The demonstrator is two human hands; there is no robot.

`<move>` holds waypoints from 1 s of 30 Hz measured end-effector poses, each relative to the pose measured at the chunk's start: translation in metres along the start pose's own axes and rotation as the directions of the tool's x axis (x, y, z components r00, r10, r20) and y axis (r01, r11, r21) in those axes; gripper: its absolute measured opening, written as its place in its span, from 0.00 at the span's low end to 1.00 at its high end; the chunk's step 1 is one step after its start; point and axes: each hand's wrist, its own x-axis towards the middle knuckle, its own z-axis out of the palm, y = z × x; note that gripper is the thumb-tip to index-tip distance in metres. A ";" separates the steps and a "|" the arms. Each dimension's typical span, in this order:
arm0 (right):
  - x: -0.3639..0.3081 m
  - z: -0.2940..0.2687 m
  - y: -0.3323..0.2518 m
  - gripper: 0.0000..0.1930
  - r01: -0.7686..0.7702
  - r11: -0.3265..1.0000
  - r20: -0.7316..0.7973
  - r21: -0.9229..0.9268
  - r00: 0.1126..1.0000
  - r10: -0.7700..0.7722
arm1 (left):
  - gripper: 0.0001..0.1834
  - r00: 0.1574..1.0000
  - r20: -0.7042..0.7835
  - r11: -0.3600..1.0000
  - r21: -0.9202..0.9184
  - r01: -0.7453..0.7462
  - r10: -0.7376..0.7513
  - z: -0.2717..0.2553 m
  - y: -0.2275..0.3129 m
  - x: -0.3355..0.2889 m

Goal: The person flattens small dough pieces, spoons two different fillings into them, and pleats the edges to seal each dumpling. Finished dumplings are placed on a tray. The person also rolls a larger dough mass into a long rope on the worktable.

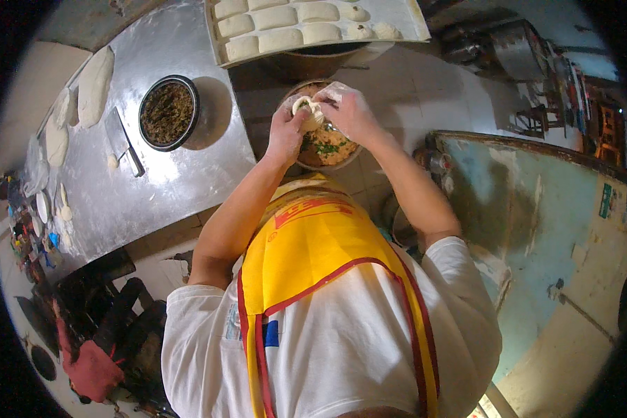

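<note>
The person's left hand (283, 134) grips a bun (313, 121) of pale dough from its left side, while the right hand (353, 120) has its fingers bent in at the dough's edge; whether both thumbs press it cannot be told. The bun is held above a bowl (326, 168) of pinkish filling (340, 152) with chopped greens. On the left, a metal table (188, 177) carries a dark bowl (196, 104) of brownish filling, a cleaver (120, 139) and, farther left, long dough pieces (96, 87). A tray (416, 28) of shaped dough lies at the far side.
</note>
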 end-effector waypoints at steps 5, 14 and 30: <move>0.001 -0.008 0.002 0.09 0.181 0.976 -0.060 -0.121 0.980 -0.189 | 0.17 0.986 0.125 0.973 0.188 -0.130 0.108 0.002 0.010 0.004; -0.001 -0.003 0.000 0.11 0.108 0.990 -0.014 -0.087 0.994 -0.109 | 0.25 0.990 0.034 0.906 -0.401 0.138 -0.136 0.010 0.016 -0.002; -0.004 -0.006 0.003 0.11 0.127 0.933 0.031 -0.338 0.992 -0.123 | 0.35 0.970 0.006 0.808 -0.552 0.207 -0.244 0.022 0.008 0.006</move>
